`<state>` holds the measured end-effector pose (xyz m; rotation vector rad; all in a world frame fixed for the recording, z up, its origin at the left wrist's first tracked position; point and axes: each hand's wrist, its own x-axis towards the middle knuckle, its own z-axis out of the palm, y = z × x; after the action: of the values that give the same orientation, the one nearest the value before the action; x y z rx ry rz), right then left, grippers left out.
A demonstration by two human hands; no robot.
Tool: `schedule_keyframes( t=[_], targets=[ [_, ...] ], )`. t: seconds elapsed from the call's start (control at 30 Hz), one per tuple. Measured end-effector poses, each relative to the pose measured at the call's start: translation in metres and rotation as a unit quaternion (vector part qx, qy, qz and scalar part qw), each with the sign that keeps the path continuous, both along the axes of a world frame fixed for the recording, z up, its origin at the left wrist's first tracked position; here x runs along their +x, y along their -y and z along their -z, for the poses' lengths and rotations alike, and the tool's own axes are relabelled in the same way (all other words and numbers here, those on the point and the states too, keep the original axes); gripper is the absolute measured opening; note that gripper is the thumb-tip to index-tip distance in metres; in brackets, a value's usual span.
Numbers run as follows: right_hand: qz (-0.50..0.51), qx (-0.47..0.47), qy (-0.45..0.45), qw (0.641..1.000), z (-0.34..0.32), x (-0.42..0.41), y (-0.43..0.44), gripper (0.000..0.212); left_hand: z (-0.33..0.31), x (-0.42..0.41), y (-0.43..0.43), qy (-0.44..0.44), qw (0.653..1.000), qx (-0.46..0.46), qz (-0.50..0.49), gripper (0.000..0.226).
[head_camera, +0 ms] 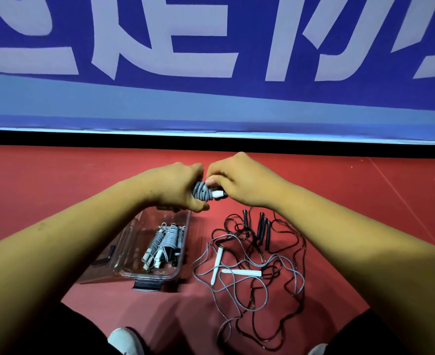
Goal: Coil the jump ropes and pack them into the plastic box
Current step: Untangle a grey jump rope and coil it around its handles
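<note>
The left hand (178, 185) and right hand (244, 180) are gripping one coiled grey jump rope (204, 192) between them above the floor (57, 190), fingers (217, 174) curling round it, the right ones pinching by its white handle (217, 193). Just below the left fingers the clear plastic box (134, 237) is holding more coiled ropes (165, 242); below the right fingers, loose grey and black ropes (242, 272) are lying tangled.

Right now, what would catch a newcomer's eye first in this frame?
The left hand and right hand meet mid-frame, gripping a coiled grey rope. Below them, a clear plastic box holds more coiled ropes; to its right, loose ropes sprawl tangled on the red floor.
</note>
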<state>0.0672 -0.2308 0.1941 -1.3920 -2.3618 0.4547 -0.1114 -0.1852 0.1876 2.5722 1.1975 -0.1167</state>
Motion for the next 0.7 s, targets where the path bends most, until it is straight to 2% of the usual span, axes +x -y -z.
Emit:
schedule_keyframes(
  t=[0.07,0.13,0.23,0.3,0.4,0.5,0.6,0.7],
  targets=[
    [0.017,-0.032,-0.068,0.997,-0.002,-0.001,0.000,0.020,-0.001,-0.005,-0.002,0.023,0.999,0.027,0.021,0.057],
    [0.041,-0.099,-0.182,0.977,-0.004,-0.003,0.000,0.024,-0.003,-0.012,-0.004,0.029,0.994,0.095,0.042,0.063],
    [0.051,-0.216,-0.366,0.904,-0.005,-0.005,-0.002,0.030,-0.009,-0.018,-0.004,0.061,0.983,0.170,0.045,0.070],
    [0.059,-0.243,-0.410,0.877,-0.007,-0.005,-0.003,0.032,-0.011,-0.018,0.002,0.105,0.979,0.166,0.045,0.056],
    [0.077,-0.233,-0.409,0.879,-0.009,-0.006,-0.009,0.036,-0.014,-0.018,0.009,0.197,0.973,0.113,0.036,0.035],
    [0.095,-0.265,-0.405,0.870,-0.010,-0.006,-0.016,0.036,-0.018,-0.015,0.015,0.318,0.948,-0.010,-0.020,0.029],
    [0.098,-0.295,-0.420,0.853,-0.008,-0.004,-0.020,0.034,-0.017,-0.012,0.020,0.446,0.881,-0.149,-0.055,0.033],
    [0.117,-0.285,-0.451,0.837,-0.006,-0.004,-0.019,0.033,-0.010,-0.008,0.019,0.539,0.808,-0.228,-0.061,0.029]
  ],
)
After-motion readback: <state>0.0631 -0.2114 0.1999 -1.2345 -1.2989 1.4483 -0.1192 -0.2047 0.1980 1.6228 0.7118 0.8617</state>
